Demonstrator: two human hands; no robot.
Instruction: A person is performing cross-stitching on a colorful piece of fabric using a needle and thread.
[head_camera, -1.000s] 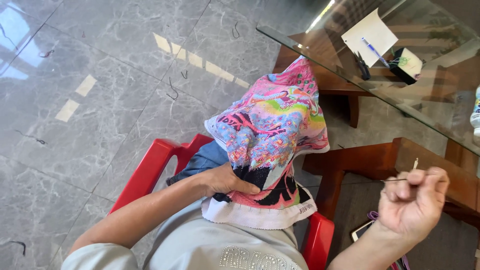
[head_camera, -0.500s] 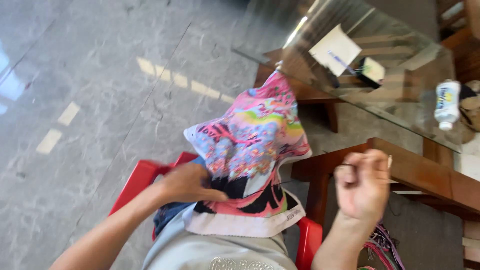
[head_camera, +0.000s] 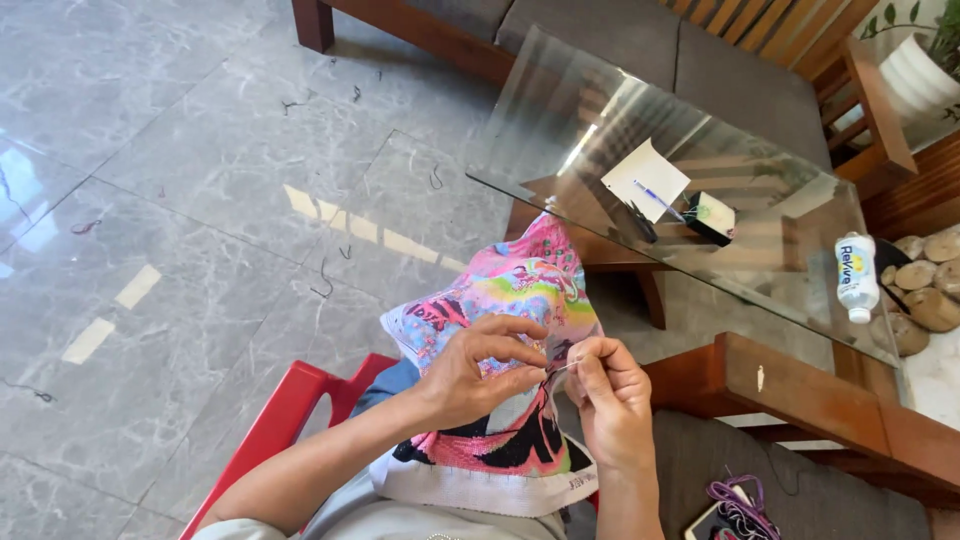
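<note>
Head view: a small clear plastic bottle with a white label (head_camera: 857, 277) lies on the glass surface (head_camera: 560, 130), near a white paper card (head_camera: 645, 178). The left hand (head_camera: 470, 372) pinches the colourful embroidered cloth (head_camera: 500, 300) on the lap; the right hand (head_camera: 610, 385) pinches a thin needle (head_camera: 563, 366) at it. Grey marble floor (head_camera: 170, 200) lies around.

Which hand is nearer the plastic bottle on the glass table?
Right. The right hand pinches a needle at the cloth, on the side toward the bottle. The left hand grips the cloth further from it. Neither touches the bottle.
</note>
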